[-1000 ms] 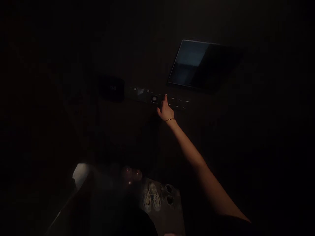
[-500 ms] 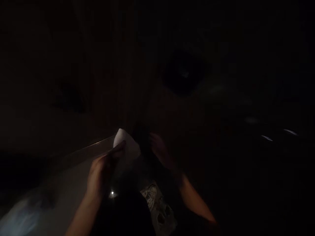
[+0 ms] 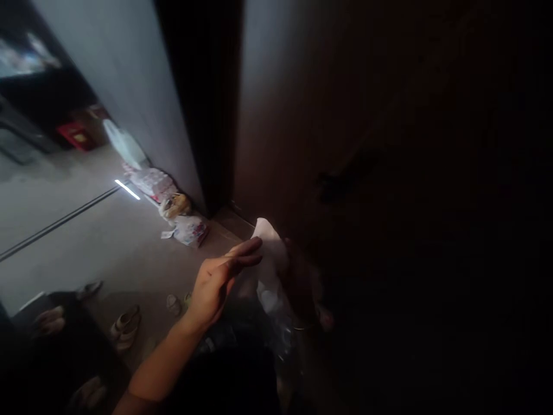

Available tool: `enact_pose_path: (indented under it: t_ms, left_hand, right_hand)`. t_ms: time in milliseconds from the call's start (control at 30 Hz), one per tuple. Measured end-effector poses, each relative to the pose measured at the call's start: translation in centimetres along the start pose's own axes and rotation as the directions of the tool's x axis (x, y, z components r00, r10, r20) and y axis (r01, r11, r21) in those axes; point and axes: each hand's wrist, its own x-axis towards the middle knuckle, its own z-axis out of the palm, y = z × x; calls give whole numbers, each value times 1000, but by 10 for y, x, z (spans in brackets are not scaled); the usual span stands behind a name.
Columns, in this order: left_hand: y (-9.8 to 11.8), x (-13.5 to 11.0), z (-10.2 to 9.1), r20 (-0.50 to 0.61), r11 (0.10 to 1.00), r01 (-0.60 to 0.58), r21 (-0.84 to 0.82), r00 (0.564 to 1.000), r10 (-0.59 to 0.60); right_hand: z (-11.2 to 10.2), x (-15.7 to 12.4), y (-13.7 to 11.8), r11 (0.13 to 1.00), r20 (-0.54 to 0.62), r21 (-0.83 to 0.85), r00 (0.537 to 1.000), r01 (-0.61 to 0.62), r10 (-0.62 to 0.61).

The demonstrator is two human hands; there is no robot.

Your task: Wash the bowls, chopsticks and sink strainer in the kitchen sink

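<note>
In the head view my left hand [image 3: 218, 282] reaches in from the lower left, fingers extended and pressed against a pale, folded, paper-like piece [image 3: 270, 251]. It appears to grip the piece's left edge, with the thumb hidden. Deep in shadow just right of the piece, my right hand [image 3: 302, 279] is barely visible. Its fingers are too dark to make out, so I cannot tell whether it touches the piece. Crinkled clear plastic [image 3: 280, 331] hangs below the white piece, between my hands.
To the left, several bags [image 3: 177, 207] lie on the floor against a wall edge [image 3: 168, 86]. Shoes [image 3: 125, 328] are scattered at lower left, with a red box [image 3: 78, 137] further back. A dark panel [image 3: 285, 127] stands ahead; the right side is nearly black.
The view has swung from near darkness toward a lit room on the left. My right hand, earlier apart from the white piece, is now close beside it. My left hand still holds the piece.
</note>
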Motion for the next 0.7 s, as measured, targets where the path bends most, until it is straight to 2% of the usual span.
enact_pose_path:
  t_ms: [100,167,300,400,467,567,633,700]
  left_hand:
    - [20,6,-72,-101,996,-75,49,992,80]
    - [37,9,-121,-185,989,-119,86,974,134]
    - [73,13,-212,-355,972,-188,143,907,227]
    - [93,21,-271,-459,972,-190,137,858,232]
    - [101,33,-308,-509,975,-179,133,832,222]
    - [108,62,-362,-583,966,-216,145,770,260]
    - [113,90,-399,-629,941,-279,194,701,337]
    - [125,123,-435,-676,908,-323,267,608,415]
  right_hand:
    - [71,24,-5,999,-76,30,996,39,-37]
    - [125,39,-9,997,-56,36,997,63,-61]
    - [243,60,-11,993,118,74,988,96,-104]
    - [325,73,-11,987,327,161,942,20,-73]
    - [371,87,-10,974,499,206,866,-98,-18]
    - [432,118,-5,911,730,265,683,-318,26]
    - [473,146,1,833,823,299,568,-466,22]
    - [518,176,7,754,868,316,496,-576,15]
